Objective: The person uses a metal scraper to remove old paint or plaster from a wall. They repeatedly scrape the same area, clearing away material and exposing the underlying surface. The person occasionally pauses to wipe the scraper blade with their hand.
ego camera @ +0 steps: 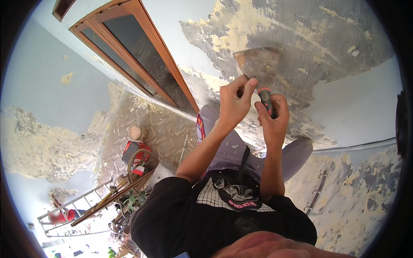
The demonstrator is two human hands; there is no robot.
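My left hand [236, 100] pinches the lower part of a wide metal scraper blade [259, 61] between thumb and fingers. The blade is stained brown and lies in front of the stripped wall. Close by on the right, my right hand [276, 111] grips a black and red tool handle [266, 98], its red-rimmed end pointing up. A small gap shows between the two hands; I cannot tell whether handle and blade are joined. Pale dust clings to my left forearm.
A wall [290, 29] with peeled paint rises before me, beside a wooden-framed glazed door [158, 61]. Low at left are a bucket [138, 133], a bicycle wheel [130, 164], wooden poles [113, 196], a plant [135, 200] and a metal ladder [77, 200]. A person in red [64, 216] is near the ladder.
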